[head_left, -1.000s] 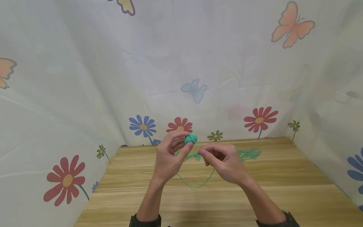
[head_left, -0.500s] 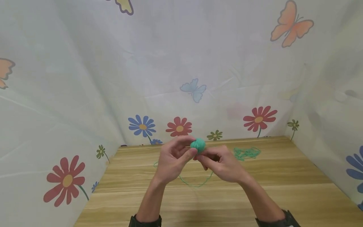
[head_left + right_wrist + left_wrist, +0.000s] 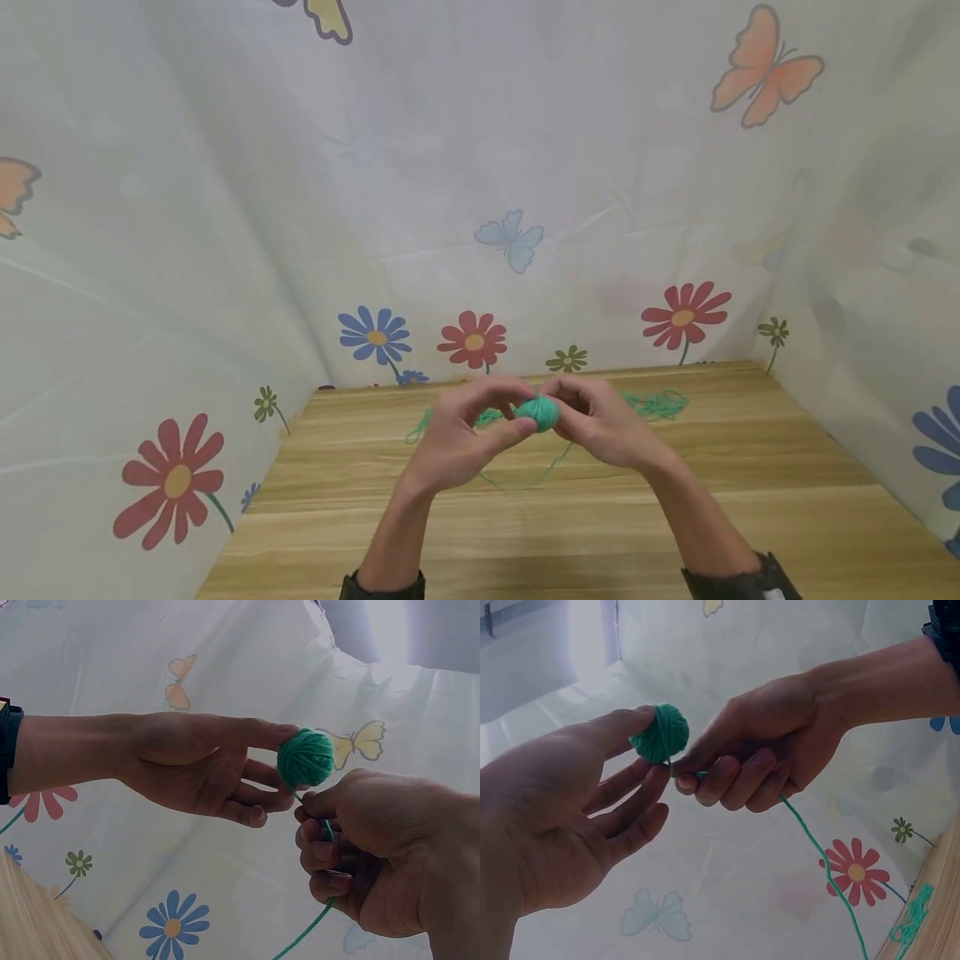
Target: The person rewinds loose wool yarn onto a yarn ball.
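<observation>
your left hand (image 3: 459,440) pinching a green yarn ball (image 3: 538,413), your right hand (image 3: 606,427) gripping its strand (image 3: 827,862), loose yarn (image 3: 660,405) on the surface (image 3: 562,537)

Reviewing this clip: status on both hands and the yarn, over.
Left hand pinches green yarn ball. Right hand grips its strand. Loose yarn lies beyond on wooden table. No obstruction visible at the ball.

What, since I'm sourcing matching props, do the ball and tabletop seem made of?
Ball: yarn, wool or acrylic unclear, matte; wound strands show. Tabletop: apparently wood or printed laminate, smooth, perhaps slightly satin; streaky grain shows.
</observation>
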Demonstrator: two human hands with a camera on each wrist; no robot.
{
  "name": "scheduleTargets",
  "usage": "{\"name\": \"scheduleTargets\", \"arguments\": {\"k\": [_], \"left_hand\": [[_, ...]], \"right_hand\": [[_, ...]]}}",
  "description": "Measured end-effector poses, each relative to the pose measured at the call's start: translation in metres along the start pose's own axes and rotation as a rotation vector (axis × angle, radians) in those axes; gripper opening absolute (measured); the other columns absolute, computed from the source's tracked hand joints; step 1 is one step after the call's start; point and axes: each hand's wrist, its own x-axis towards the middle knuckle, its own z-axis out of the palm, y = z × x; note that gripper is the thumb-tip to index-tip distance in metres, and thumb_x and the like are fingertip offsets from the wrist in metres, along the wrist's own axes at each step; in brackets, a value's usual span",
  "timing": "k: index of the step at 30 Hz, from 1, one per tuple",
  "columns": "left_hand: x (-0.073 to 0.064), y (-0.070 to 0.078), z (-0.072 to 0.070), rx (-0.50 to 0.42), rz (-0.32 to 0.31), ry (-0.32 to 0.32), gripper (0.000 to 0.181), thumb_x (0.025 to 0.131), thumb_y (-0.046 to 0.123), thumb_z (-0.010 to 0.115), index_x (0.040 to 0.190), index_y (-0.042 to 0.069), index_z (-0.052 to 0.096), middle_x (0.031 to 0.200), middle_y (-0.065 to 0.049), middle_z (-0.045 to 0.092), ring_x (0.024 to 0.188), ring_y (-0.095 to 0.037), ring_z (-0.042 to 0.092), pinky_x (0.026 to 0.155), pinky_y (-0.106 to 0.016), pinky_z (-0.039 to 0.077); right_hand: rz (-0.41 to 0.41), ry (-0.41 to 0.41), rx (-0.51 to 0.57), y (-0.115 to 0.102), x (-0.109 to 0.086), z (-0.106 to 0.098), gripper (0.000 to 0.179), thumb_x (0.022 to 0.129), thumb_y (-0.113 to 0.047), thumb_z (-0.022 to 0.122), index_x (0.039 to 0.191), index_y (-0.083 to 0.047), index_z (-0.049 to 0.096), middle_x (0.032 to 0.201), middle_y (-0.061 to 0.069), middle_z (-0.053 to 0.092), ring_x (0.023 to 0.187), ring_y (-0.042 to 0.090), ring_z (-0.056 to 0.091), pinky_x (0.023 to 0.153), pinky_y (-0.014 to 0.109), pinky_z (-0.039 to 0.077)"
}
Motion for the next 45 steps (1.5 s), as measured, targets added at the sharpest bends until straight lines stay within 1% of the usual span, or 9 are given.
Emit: {"name": "scheduleTargets", "arguments": {"k": [5,10,14,18,21,27,35,41,45], "left_hand": [[0.002,0.000,0.001,0.070,0.025,-0.049,0.026,0.085,-0.012,0.075,0.110,-0.007,0.070,0.103,-0.016,0.073,0.092,-0.016,0.066,0.076,-0.037,0.063],[0.001,-0.005,0.003,0.151,0.017,-0.064,0.024,0.084,-0.007,0.078,0.107,-0.005,0.071,0.100,-0.013,0.073,0.090,-0.015,0.068,0.074,-0.038,0.065],[0.001,-0.008,0.004,0.202,0.007,-0.054,0.023,0.084,-0.005,0.079,0.107,-0.004,0.072,0.100,-0.012,0.073,0.090,-0.016,0.068,0.074,-0.037,0.065],[0.001,-0.010,0.005,0.216,-0.009,0.004,0.025,0.084,-0.007,0.079,0.108,-0.006,0.072,0.101,-0.014,0.073,0.090,-0.018,0.070,0.075,-0.035,0.065],[0.000,-0.016,0.004,0.221,-0.016,0.058,0.028,0.084,-0.007,0.080,0.111,-0.006,0.071,0.103,-0.013,0.073,0.091,-0.017,0.070,0.076,-0.033,0.065],[-0.005,-0.035,0.001,0.238,-0.022,0.124,0.029,0.089,0.004,0.079,0.117,0.002,0.070,0.108,-0.006,0.071,0.096,-0.012,0.069,0.078,-0.031,0.065],[-0.005,-0.039,0.000,0.107,-0.035,0.213,0.030,0.090,0.003,0.077,0.119,0.000,0.069,0.111,-0.010,0.070,0.097,-0.020,0.071,0.082,-0.038,0.064],[-0.006,-0.035,-0.001,-0.104,-0.092,0.233,0.030,0.093,-0.005,0.071,0.123,-0.003,0.066,0.110,-0.023,0.071,0.100,-0.033,0.070,0.085,-0.044,0.063],[-0.007,-0.032,-0.002,-0.189,-0.126,0.219,0.029,0.095,-0.004,0.069,0.124,-0.003,0.065,0.111,-0.023,0.069,0.101,-0.037,0.069,0.089,-0.045,0.062]], "right_hand": [[0.020,0.044,0.018,-0.002,-0.001,-0.007,0.013,0.107,-0.005,0.055,0.104,-0.005,0.067,0.063,0.006,0.043,0.049,0.014,0.037,0.039,0.026,0.032],[-0.009,0.120,0.038,-0.006,-0.001,-0.008,0.013,0.107,-0.005,0.055,0.100,-0.006,0.066,0.063,0.004,0.042,0.050,0.016,0.036,0.038,0.030,0.030],[-0.079,0.210,0.028,-0.011,-0.003,-0.008,0.013,0.105,0.000,0.056,0.098,-0.002,0.066,0.062,0.003,0.044,0.049,0.015,0.037,0.035,0.033,0.029],[-0.142,0.259,0.013,-0.016,-0.004,-0.007,0.013,0.102,0.005,0.057,0.099,0.001,0.070,0.062,0.002,0.047,0.049,0.014,0.040,0.034,0.032,0.031],[-0.178,0.216,-0.007,-0.017,-0.005,-0.006,0.017,0.099,0.010,0.058,0.101,0.000,0.072,0.063,0.002,0.049,0.049,0.012,0.041,0.034,0.031,0.032],[-0.223,0.061,-0.053,-0.014,-0.003,-0.002,0.027,0.098,0.013,0.058,0.101,-0.008,0.074,0.064,0.002,0.051,0.045,0.009,0.037,0.033,0.029,0.030],[-0.292,0.002,-0.104,-0.018,-0.003,-0.001,0.028,0.093,0.014,0.062,0.102,-0.007,0.078,0.062,0.000,0.054,0.048,0.007,0.044,0.037,0.019,0.037],[-0.316,-0.078,-0.064,-0.016,-0.002,-0.002,0.030,0.093,0.015,0.062,0.105,-0.008,0.078,0.062,0.000,0.053,0.049,0.007,0.043,0.040,0.017,0.036],[-0.276,-0.131,-0.081,-0.012,-0.001,-0.002,0.027,0.096,0.010,0.062,0.104,-0.011,0.078,0.061,0.000,0.051,0.048,0.006,0.041,0.044,0.014,0.036]]}}
